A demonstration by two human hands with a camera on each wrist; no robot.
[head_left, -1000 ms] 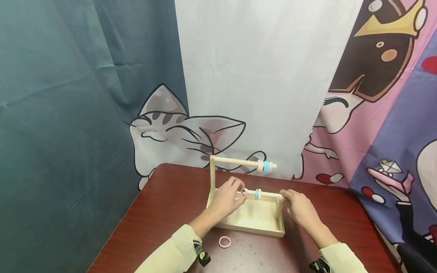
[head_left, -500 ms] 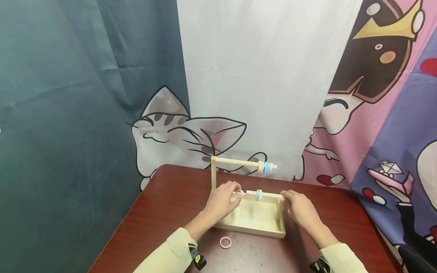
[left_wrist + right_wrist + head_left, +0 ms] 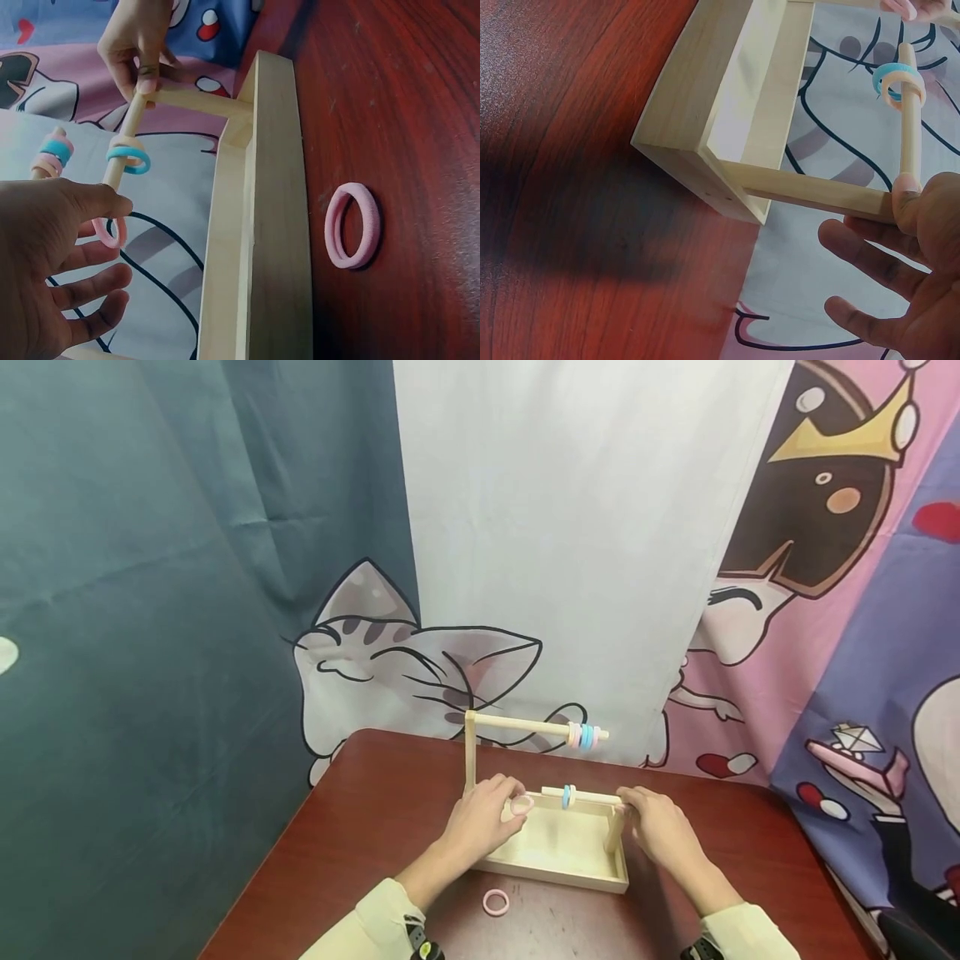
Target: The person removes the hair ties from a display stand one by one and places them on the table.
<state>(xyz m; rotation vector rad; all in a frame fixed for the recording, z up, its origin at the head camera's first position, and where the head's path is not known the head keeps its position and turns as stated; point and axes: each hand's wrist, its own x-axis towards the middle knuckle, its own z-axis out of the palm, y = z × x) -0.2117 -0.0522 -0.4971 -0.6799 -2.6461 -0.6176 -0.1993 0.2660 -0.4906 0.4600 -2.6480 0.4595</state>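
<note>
My left hand (image 3: 480,822) pinches a pink hair tie (image 3: 109,234) between thumb and index finger, its other fingers spread apart. In the head view this hair tie is just left of the free end of the lower wooden rod (image 3: 597,797). On that rod hang a blue hair tie (image 3: 137,166) and a cream hair tie (image 3: 572,797). At the rod's other end, my right hand (image 3: 663,827) grips it with thumb and fingers where it meets the short post (image 3: 817,193). A second pink hair tie (image 3: 496,902) lies flat on the table in front of the wooden stand (image 3: 551,880).
Along the stand's taller upper rod (image 3: 517,723), several pink, blue and cream hair ties (image 3: 586,737) are bunched near the right end. A tall post (image 3: 470,752) carries it on the left. Behind the red-brown table (image 3: 390,777) hangs a printed curtain (image 3: 600,527).
My left hand has drawn the pink hair tie leftward away from the lower rod's end, then a little lower. My right hand keeps its grip at the post.
</note>
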